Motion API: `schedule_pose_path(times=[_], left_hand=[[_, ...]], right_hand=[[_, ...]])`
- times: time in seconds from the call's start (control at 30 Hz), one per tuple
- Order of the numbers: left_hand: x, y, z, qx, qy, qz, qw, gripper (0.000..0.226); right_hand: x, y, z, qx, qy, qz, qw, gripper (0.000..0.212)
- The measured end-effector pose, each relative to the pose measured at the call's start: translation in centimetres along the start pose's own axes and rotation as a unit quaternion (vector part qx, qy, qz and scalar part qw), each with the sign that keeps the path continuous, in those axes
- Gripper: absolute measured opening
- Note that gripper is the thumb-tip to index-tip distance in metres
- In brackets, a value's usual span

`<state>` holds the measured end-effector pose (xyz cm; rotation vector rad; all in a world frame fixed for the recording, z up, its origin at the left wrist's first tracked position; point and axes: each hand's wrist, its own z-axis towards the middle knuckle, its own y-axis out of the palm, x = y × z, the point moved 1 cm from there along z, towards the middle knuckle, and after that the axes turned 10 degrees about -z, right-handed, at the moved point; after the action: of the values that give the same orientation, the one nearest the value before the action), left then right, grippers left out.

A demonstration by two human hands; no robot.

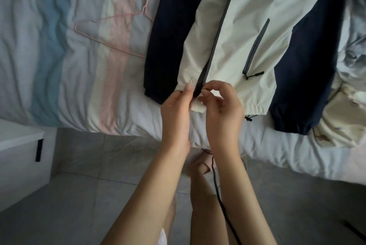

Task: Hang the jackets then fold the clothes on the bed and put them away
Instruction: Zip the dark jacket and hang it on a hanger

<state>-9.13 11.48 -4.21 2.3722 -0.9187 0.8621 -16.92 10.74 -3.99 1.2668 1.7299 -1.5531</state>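
both hands, left hand (176, 106) and right hand (219, 102), pinch the jacket (247, 26) hem at the zipper (202, 84), seemingly joining it; fabric soft, light, slippery.

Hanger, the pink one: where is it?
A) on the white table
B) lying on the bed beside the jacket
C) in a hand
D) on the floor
B: the hanger lies flat on the striped bed, just left of the jacket, untouched.
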Motion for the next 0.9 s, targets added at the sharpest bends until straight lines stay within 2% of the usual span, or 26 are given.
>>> schedule_pose_path(times=[0.07,0.17,0.27,0.5,0.67,0.77,0.9], left_hand=[[0.5,-0.3,0.0,-0.027,-0.03,-0.012,0.999,0.032],[1.0,-0.3,-0.7,-0.134,-0.056,-0.029,0.989,0.027],[0.9,-0.5,-1.0,-0.184,-0.027,-0.028,0.982,0.016],[0.3,-0.6,-1.4,-0.18,-0.017,-0.067,0.981,0.011],[0.8,0.0,-1.6,-0.156,0.064,-0.019,0.985,0.008],[0.7,0.0,-1.6,-0.147,0.081,-0.012,0.986,0.004],[0.5,-0.4,-1.5,-0.143,0.095,0.014,0.985,0.011]], right_hand=[[0.0,-0.3,-0.2,-0.004,0.028,0.038,0.999,0.016],[-0.5,-1.3,0.1,-0.006,0.06,0.103,0.993,0.007],[-1.0,-2.2,0.2,-0.022,0.062,0.127,0.99,0.007],[-1.4,-2.9,0.2,-0.036,0.056,0.143,0.988,0.011],[-1.2,-2.5,-0.6,-0.012,0.048,0.149,0.988,0.015],[-1.0,-2.3,-1.0,-0.003,0.035,0.138,0.99,0.019],[-0.6,-2.3,-1.5,0.006,0.033,0.141,0.989,0.022]])
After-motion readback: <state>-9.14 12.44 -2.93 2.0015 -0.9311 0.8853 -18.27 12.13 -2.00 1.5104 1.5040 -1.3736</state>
